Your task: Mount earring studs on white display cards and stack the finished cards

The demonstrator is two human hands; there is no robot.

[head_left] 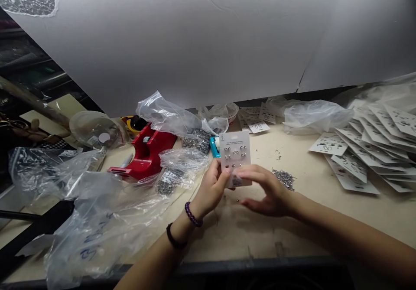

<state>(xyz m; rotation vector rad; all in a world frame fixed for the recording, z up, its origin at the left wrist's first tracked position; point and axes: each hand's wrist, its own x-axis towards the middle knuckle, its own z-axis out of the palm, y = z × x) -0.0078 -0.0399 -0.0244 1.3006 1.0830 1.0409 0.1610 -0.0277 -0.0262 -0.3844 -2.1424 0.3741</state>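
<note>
Upright in the left hand grip, pinched tight: earring card; right hand fingertips against its lower edge.

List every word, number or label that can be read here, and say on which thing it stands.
No text can be read with certainty.
Earring card held by both hands: small print at the top, too blurred.
Cards fanned out at the right: dark marks, too small.
Plastic bag at the front left: blue handwriting, not legible.
</note>
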